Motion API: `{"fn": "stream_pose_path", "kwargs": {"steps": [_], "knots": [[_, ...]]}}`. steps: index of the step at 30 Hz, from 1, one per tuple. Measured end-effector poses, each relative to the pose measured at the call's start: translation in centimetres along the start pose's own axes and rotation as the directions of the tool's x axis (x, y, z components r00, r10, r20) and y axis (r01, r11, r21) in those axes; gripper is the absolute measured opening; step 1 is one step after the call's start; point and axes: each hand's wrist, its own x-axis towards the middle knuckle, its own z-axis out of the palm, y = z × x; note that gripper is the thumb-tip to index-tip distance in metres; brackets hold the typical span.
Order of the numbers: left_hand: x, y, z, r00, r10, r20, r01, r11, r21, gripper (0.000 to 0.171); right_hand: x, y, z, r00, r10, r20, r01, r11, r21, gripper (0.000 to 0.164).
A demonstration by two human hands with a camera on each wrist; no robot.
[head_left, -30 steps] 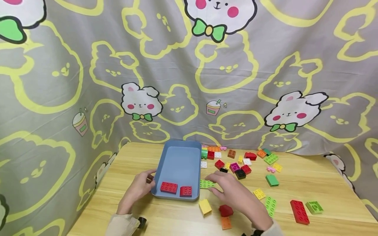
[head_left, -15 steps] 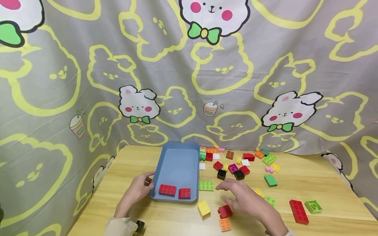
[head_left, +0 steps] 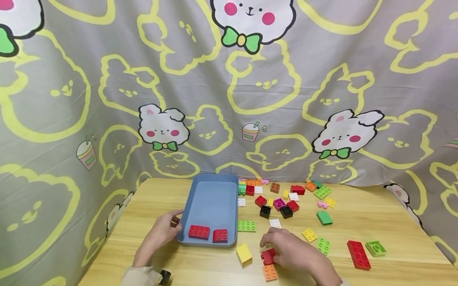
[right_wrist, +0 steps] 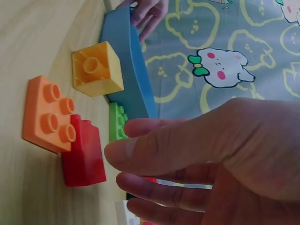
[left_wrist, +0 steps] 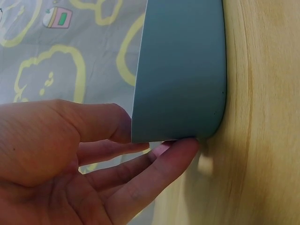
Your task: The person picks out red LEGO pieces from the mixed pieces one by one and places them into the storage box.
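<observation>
My left hand (head_left: 163,230) holds the left wall of a blue tray (head_left: 233,214); in the left wrist view the thumb (left_wrist: 105,122) meets the rim and a finger lies against the outer wall. Inside the tray's near end are two red bricks, a longer one (head_left: 199,232) and a shorter one (head_left: 220,235). My right hand (head_left: 291,250) hovers with parted fingers over a red brick (head_left: 267,257). In the right wrist view the thumb tip (right_wrist: 119,152) is right beside that brick, with nothing gripped. An orange brick (right_wrist: 49,115) adjoins it.
A yellow brick (head_left: 244,254) stands near the tray's front right corner, and a light green brick (head_left: 247,226) lies against its right side. Many coloured bricks are scattered behind and right of my right hand, among them a long red one (head_left: 359,254). A patterned curtain (head_left: 214,87) hangs behind.
My right hand has moved away from the light green brick, toward the front, to the red brick. A white brick and the yellow brick behind the hand have come into view. The left hand stays at the tray.
</observation>
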Motion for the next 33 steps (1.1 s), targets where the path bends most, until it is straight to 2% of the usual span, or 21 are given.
{"fn": "stream_pose_path", "kwargs": {"steps": [8, 14, 27, 33], "knots": [[0.1, -0.1, -0.5, 1.0, -0.03, 0.001, 0.03, 0.999, -0.012, 0.048, 0.7, -0.1, 0.4, 1.0, -0.016, 0.015, 0.016, 1.0, -0.008, 0.041], [0.2, 0.1, -0.8, 1.0, -0.024, 0.006, 0.024, 1.0, 0.001, 0.048, 1.2, 0.1, 0.6, 0.999, -0.049, 0.003, 0.049, 0.999, -0.02, 0.041], [0.3, 0.1, -0.4, 1.0, -0.027, 0.003, 0.027, 1.0, 0.007, 0.048, 1.2, 0.6, 0.5, 0.999, -0.038, 0.011, 0.038, 0.999, -0.019, 0.033], [0.2, -0.1, 0.0, 1.0, -0.015, 0.005, 0.015, 1.0, 0.008, 0.049, 0.9, 0.8, 0.9, 0.999, 0.011, 0.039, -0.01, 1.0, -0.013, 0.029]]}}
